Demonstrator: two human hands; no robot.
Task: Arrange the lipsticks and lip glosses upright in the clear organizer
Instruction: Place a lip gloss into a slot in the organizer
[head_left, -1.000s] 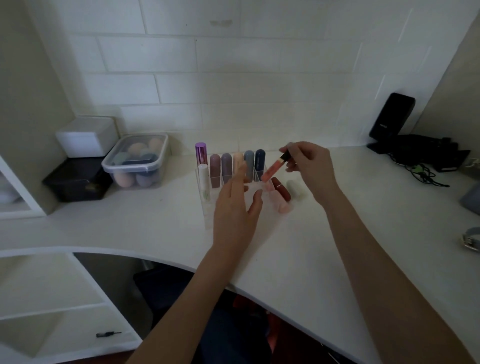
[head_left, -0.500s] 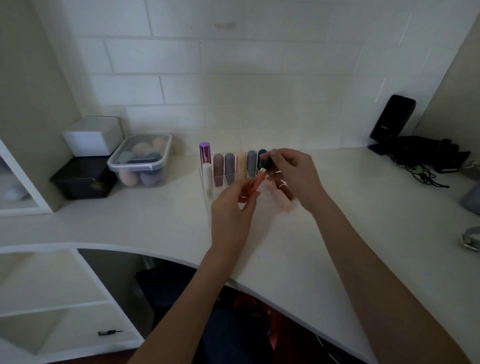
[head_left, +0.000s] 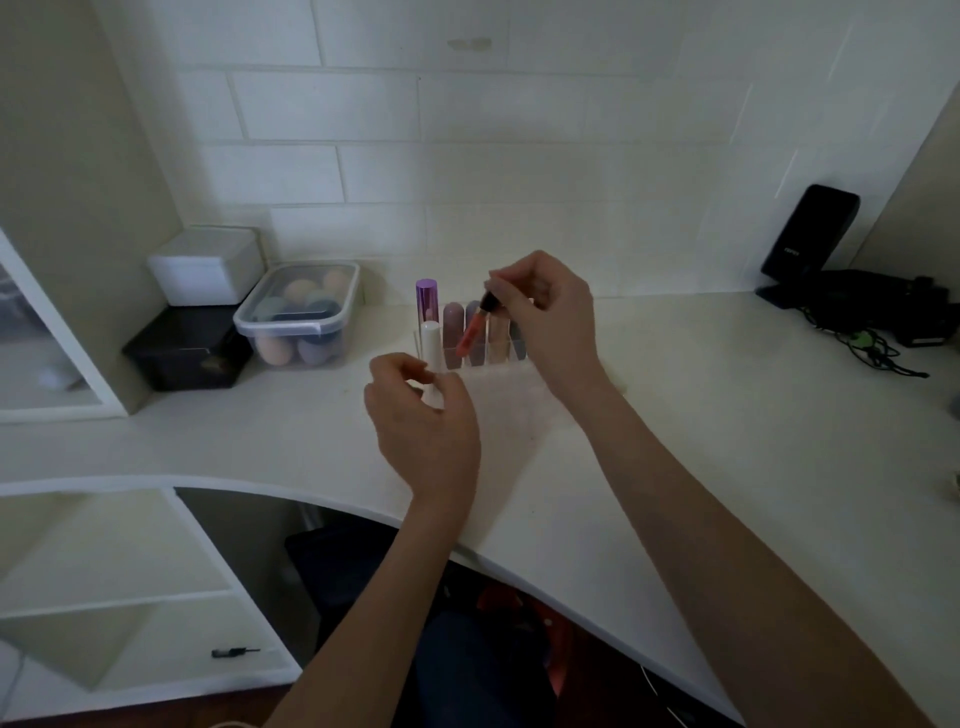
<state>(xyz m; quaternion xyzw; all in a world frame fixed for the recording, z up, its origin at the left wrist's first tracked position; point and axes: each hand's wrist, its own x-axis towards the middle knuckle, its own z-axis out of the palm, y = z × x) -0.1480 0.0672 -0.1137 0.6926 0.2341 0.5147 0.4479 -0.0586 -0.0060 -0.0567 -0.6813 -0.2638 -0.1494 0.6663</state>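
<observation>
Since a moment ago the left hand (head_left: 423, 421) has drawn back from the gloss and the right hand (head_left: 545, 306) has lifted it higher. Nearest, on the white surface (head_left: 675, 441), the left hand's fingers (head_left: 410, 371) curl loosely around nothing, just in front of a white tube (head_left: 432, 353). Beyond, the right hand pinches the dark cap of an orange lip gloss (head_left: 470, 338), which hangs tilted over the clear organizer (head_left: 511, 358). Farther back, a purple-capped tube (head_left: 425, 301) stands upright in it.
</observation>
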